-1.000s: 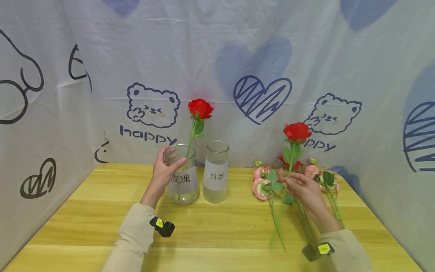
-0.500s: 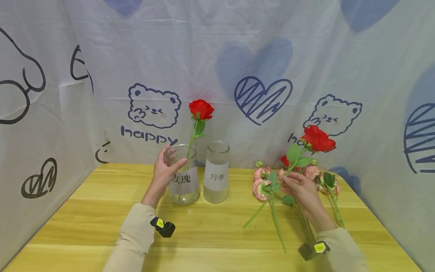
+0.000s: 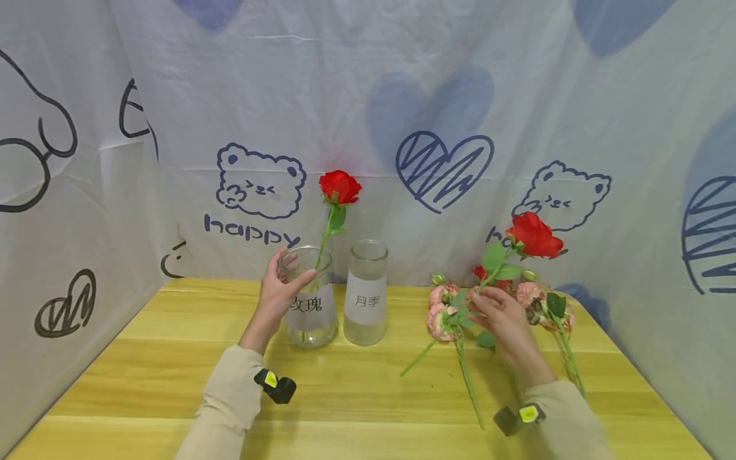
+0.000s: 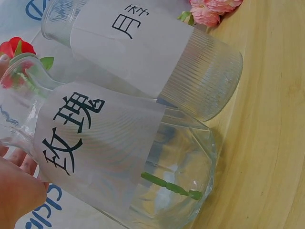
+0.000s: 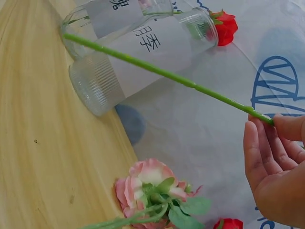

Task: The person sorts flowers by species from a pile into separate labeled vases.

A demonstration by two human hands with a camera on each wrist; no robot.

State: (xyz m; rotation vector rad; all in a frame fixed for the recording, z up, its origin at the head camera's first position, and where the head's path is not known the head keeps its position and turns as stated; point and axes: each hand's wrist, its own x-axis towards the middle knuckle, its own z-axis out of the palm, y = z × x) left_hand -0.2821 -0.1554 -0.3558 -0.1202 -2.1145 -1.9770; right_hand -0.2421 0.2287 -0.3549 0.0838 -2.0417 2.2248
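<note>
My left hand (image 3: 280, 285) grips the neck of a round glass vase (image 3: 311, 300) with a white label; the vase (image 4: 119, 152) holds one red rose (image 3: 340, 186) whose stem end (image 4: 171, 185) rests at its bottom. Beside it stands a ribbed glass jar (image 3: 365, 292), also labelled and with nothing in it (image 4: 157, 57). My right hand (image 3: 498, 311) pinches the stem of a second red rose (image 3: 535, 235), lifted off the table and tilted, bloom up to the right. In the right wrist view that green stem (image 5: 157, 71) runs from my fingertips (image 5: 281, 126) toward the jars.
Pink flowers (image 3: 445, 306) with green stems lie on the wooden table (image 3: 356, 396) under my right hand, another red bloom among them. A pink bloom (image 5: 147, 183) shows close in the right wrist view. Printed cloth walls (image 3: 402, 115) close in the back and both sides.
My right hand has tilted the lifted rose from upright to leaning right, its stem end swinging left and off the table. The left hand has stayed on the vase.
</note>
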